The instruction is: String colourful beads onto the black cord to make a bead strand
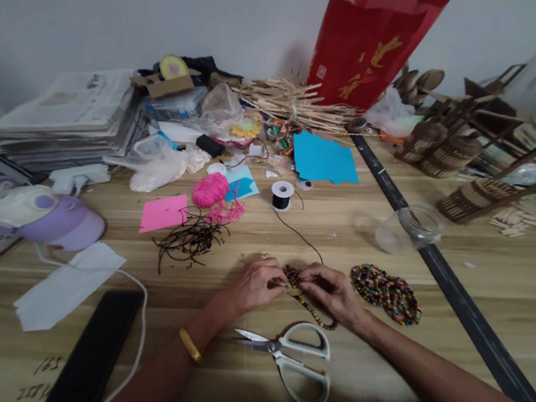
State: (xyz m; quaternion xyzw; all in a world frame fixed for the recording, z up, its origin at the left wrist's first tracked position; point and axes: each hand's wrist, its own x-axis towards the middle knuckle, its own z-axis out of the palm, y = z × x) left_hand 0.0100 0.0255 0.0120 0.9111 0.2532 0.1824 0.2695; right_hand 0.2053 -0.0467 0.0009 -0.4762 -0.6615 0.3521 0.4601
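My left hand [261, 282] is closed in a pinch beside a small cluster of dark beads [291, 273]; a thin strand seems to be in its fingertips. Close by on the right, my right hand [332, 291] pinches the beaded string, whose multicoloured tail [317, 316] curves down onto the table. From a spool of black cord [282, 199], a thin cord [303, 236] runs down towards my right hand. Scissors with pale handles [288, 352] lie partly open below both hands. Coiled bead strands [385, 294] rest right of my right hand.
Black cord clippings [190, 236], pink yarn [210, 189] and blue paper [325, 157] lie farther back. A black phone [94, 354] and a white cable [141, 314] are on the left. A clear plastic container [409, 229] and woven bamboo items [479, 196] stand right.
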